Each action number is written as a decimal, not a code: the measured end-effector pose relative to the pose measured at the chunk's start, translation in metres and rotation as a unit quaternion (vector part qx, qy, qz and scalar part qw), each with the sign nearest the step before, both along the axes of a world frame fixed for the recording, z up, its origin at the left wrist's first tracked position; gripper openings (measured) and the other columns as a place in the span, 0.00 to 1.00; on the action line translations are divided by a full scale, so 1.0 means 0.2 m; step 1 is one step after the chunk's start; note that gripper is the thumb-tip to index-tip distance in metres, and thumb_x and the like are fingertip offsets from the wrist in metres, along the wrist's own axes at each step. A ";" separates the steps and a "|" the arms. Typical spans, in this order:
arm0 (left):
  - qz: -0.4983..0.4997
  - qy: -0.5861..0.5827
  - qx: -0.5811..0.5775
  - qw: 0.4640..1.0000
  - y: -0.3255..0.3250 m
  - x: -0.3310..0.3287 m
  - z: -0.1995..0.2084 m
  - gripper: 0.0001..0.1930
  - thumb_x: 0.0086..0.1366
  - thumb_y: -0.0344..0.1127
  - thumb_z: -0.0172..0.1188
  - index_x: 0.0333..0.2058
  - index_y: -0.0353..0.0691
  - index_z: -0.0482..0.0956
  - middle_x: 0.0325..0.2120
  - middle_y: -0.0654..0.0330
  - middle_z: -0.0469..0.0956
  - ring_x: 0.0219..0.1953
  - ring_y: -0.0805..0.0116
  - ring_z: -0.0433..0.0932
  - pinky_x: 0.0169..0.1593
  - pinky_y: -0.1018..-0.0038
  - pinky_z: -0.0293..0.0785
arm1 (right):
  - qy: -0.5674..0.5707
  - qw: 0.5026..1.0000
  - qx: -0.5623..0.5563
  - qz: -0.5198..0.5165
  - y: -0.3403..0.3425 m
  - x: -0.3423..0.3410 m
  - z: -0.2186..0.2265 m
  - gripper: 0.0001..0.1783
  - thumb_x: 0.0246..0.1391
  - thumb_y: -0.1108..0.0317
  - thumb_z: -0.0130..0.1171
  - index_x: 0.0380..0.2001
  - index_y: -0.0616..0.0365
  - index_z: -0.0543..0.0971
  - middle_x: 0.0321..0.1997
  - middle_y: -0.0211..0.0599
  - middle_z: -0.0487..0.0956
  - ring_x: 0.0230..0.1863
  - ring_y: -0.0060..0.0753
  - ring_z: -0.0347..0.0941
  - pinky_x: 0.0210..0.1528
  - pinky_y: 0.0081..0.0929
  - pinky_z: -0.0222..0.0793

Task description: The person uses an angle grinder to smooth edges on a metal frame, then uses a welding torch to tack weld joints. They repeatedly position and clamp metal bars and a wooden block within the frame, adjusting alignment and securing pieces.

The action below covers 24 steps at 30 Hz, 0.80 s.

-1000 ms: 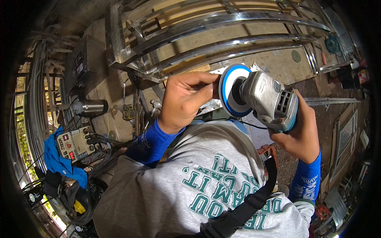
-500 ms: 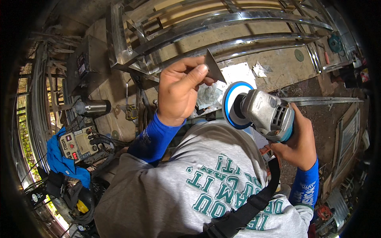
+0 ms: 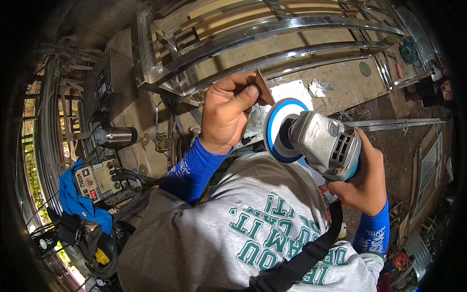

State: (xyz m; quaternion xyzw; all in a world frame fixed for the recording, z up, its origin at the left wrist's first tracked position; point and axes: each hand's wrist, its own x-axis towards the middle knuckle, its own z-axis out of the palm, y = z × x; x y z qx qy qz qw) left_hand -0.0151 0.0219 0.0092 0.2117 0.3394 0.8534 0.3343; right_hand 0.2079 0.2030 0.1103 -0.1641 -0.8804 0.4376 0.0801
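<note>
My left hand pinches a small flat metal plate between thumb and fingers, and the plate shows nearly edge-on. Just to its right is an angle grinder, gripped by its teal body in my right hand. The grinder's round disc, with a blue and white face, points left toward the plate. The disc's upper edge lies close below the plate; whether they touch I cannot tell. My right fingers are partly hidden behind the tool.
A shiny steel tube frame spans the bench beyond my hands. White paper lies there. At left are a steel flask, a welding machine, a blue cloth and a tape measure.
The plate has turned and now shows a narrower, browner side. My left hand has shifted slightly right. The grinder and its disc have moved a little left, closer to the plate.
</note>
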 end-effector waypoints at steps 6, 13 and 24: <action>0.021 0.003 -0.033 0.999 -0.01 0.07 0.00 0.10 0.68 0.22 0.61 0.46 0.30 0.83 0.43 0.52 0.85 0.44 0.68 0.83 0.52 0.73 0.78 | 0.022 1.000 0.005 -0.001 0.02 -0.02 -0.01 0.43 0.27 0.73 0.71 0.55 0.69 0.72 0.41 0.55 0.82 0.46 0.52 0.83 0.52 0.31 0.74; 0.006 0.045 -0.036 0.998 -0.04 0.10 0.01 0.11 0.68 0.20 0.60 0.47 0.29 0.83 0.43 0.55 0.84 0.45 0.70 0.82 0.52 0.76 0.76 | 0.047 0.998 0.043 0.026 0.05 -0.06 0.01 0.45 0.26 0.74 0.71 0.57 0.70 0.71 0.43 0.57 0.82 0.46 0.57 0.82 0.52 0.32 0.74; 0.038 -0.012 -0.061 0.997 -0.02 0.08 -0.01 0.09 0.68 0.22 0.60 0.46 0.30 0.82 0.39 0.52 0.85 0.40 0.68 0.84 0.48 0.73 0.79 | -0.012 1.000 0.005 0.017 0.05 0.02 -0.07 0.45 0.26 0.73 0.72 0.56 0.70 0.71 0.39 0.58 0.81 0.44 0.61 0.82 0.48 0.35 0.76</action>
